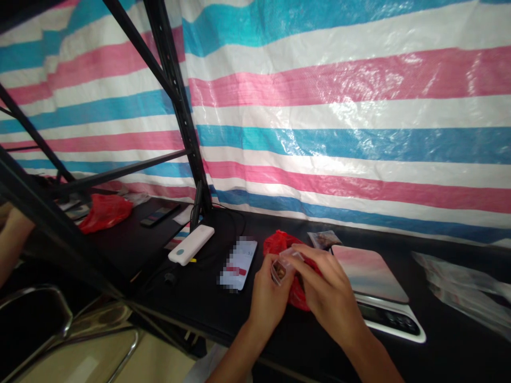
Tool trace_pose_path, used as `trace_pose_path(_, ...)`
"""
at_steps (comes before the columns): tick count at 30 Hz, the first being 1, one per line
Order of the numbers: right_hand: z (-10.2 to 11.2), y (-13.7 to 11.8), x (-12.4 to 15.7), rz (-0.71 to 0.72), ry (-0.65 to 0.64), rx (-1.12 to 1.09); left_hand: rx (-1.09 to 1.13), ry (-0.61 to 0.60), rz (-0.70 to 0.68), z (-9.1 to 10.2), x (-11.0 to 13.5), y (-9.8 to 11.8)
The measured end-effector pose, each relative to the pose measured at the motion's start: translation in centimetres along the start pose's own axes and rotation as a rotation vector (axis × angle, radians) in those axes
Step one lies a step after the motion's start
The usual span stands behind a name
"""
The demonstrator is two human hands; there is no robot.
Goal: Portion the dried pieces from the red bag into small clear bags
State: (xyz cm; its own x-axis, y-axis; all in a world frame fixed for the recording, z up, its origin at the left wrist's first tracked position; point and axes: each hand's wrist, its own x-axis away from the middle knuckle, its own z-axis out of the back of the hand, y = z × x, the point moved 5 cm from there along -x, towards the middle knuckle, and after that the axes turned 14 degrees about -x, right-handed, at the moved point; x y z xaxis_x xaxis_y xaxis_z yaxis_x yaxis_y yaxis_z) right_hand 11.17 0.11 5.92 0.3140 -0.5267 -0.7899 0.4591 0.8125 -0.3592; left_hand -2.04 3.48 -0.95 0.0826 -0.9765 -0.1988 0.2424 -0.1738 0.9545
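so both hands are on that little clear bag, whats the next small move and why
Probably set the small clear bag on the scale. Left hand and right hand pinch it together over the red bag, it seems to hold brownish contents, and the scale's platform sits bare just to the right.

Phone [238, 263] left of scale [375, 287]

We see the left hand [268, 298] and right hand [325, 290] pinching a small clear bag [280, 268] together over a red plastic bag [284, 250] on the black bench [223, 308]. A digital scale [373, 282] sits just right of them, near the front edge; a phone [238, 264] and white power bank [190, 244] lie left.
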Motion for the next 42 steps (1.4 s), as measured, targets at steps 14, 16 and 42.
trace_pose_path(14,0.9,8.6,2.3,-0.545,-0.061,0.416,-0.393,-0.102,0.038,-2.8,4.8,2.1)
trace_pose_path(16,0.6,8.1,1.7,-0.558,-0.044,0.369,-0.37,-0.117,0.013,-3.3,4.8,2.1)
trace_pose_path(42,-2.1,5.7,-1.5,-0.593,-0.436,0.506,-0.255,0.29,0.177,-1.4,0.4,-0.8)
